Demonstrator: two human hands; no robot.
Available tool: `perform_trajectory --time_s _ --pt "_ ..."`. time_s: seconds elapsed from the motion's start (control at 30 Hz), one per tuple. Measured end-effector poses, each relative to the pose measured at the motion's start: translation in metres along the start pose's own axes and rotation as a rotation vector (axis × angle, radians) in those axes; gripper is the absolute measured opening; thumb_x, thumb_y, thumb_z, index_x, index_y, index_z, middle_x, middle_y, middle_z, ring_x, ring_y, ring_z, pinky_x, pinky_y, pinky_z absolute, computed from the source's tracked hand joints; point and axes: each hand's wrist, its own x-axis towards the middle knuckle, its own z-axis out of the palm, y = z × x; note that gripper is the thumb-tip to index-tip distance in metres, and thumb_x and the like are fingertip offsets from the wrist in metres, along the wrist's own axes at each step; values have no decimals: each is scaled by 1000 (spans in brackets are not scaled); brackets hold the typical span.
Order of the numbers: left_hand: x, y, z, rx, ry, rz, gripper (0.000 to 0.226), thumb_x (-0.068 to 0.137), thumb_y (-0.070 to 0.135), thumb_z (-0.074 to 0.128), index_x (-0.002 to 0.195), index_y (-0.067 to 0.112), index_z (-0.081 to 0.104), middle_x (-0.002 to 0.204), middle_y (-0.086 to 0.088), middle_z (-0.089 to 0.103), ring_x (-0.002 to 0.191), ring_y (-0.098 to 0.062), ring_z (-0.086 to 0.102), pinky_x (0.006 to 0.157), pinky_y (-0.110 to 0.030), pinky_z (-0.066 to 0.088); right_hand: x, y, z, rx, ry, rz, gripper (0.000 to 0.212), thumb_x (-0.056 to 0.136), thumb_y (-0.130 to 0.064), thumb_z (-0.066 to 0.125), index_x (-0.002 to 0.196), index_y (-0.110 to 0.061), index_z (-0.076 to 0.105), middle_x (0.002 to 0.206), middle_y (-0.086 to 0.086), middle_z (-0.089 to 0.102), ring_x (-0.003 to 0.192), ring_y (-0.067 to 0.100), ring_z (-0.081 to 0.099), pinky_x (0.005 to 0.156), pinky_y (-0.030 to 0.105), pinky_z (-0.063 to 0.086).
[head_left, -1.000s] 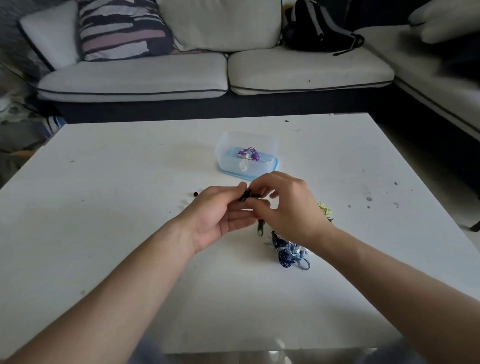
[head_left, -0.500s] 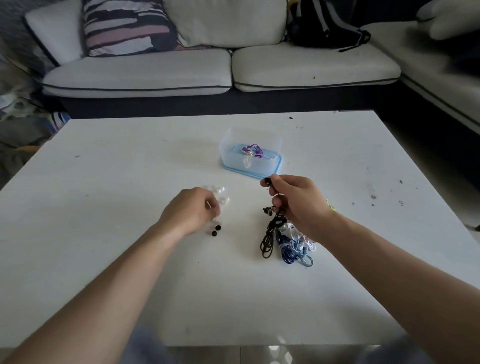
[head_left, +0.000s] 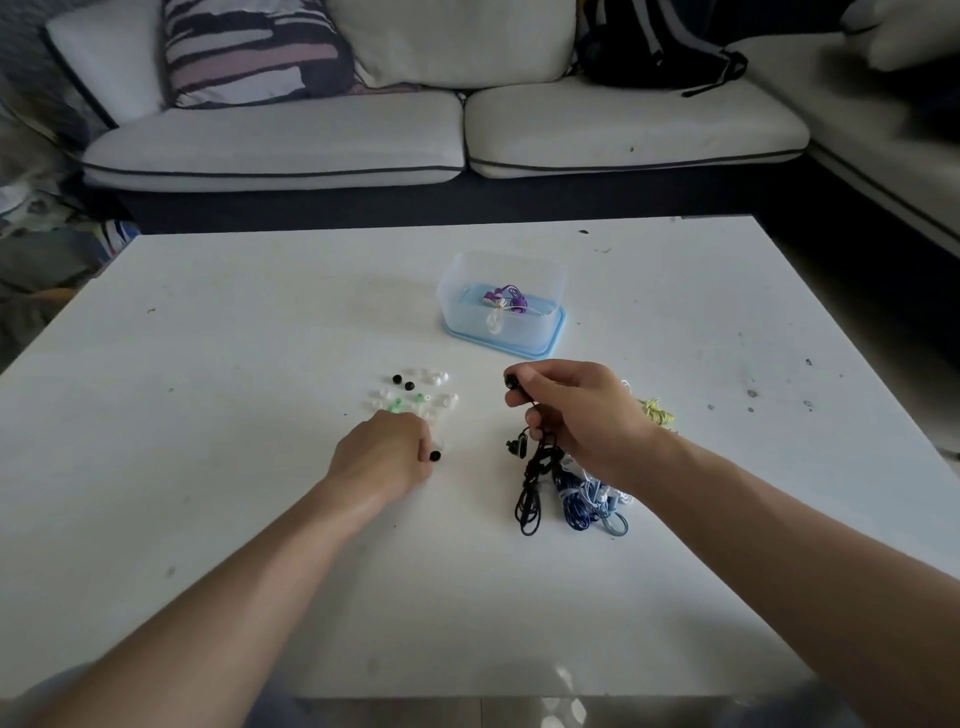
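Hands had parted: right grip (head_left: 576, 410) clenched the black earphone (head_left: 513, 383) above the worktop (head_left: 208, 415), while left grip (head_left: 382, 452) dropped to a loose black ear tip (head_left: 435, 456), pinch unclear, likely for fitting next.

Matt white table (head_left: 260, 519), translucent plastic box (head_left: 540, 332)

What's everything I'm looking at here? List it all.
table: one, white, foreground
sofa: one, white, behind table
cushion: one, striped, on sofa
backpack: one, black, on sofa
box: one, clear with blue base, far table
purple earphones: one set, purple, inside box
loose ear tips: many, white, green, black, table middle
black ear tip: one, black, apart
black earphones: one set, black, lifted
cable pile: one, blue-white, near right
yellow-green cable: one, yellow-green, table right
left hand: one, fingers curled beside black ear tip
right hand: one, pinching black earphones
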Motion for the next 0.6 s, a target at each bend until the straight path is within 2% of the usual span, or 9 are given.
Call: perform_trajectory --time_s 0.07,0.17,0.23,0.4,0.5,0.6 --pt "-3 3 -9 -133 8 20 7 75 25 67 70 29 64 80 12 66 76 -11 64 65 -27 52 -1 0 -1 8 -30 7 15 98 -11 60 102 0 70 84 10 70 58 16 56 57 26 49" --pt "-19 15 -32 -578 -15 88 12 75 17 78 80 25 70 76 2 71 68 -14 67 65 -27 53 -4 -3 1 3 -90 0 12 97 -7 60 101 -1 70 87 12 73 62 19 62 60 28 53" --pt "-31 25 -46 -839 -24 147 15 78 9 78 87 20 72 79 -4 74 70 -19 69 65 -28 54 -8 -5 3 7 -124 -5 10 96 -7 61 102 -3 69 90 12 74 66 20 65 64 30 54" --pt "-44 41 -60 -1138 53 170 19 76 -2 77 87 14 73 88 -9 76 81 -20 72 76 -28 57 -15 -14 9 67 -122 -35 4 95 -7 63 98 -5 66 91 12 74 72 25 68 70 38 56" --pt "-46 47 -63 -1358 18 101 20 76 -5 74 86 12 71 91 -11 76 83 -19 71 72 -22 54 -19 -18 13 32 -50 -117 3 93 -5 66 95 -4 67 90 11 73 80 24 71 70 42 60" --pt "-46 51 -66 -1522 -27 62 21 73 -7 70 85 10 69 88 -9 75 81 -19 73 69 -20 55 -22 -22 14 -22 15 -191 4 91 -3 68 93 0 68 92 20 72 82 25 73 67 41 61"
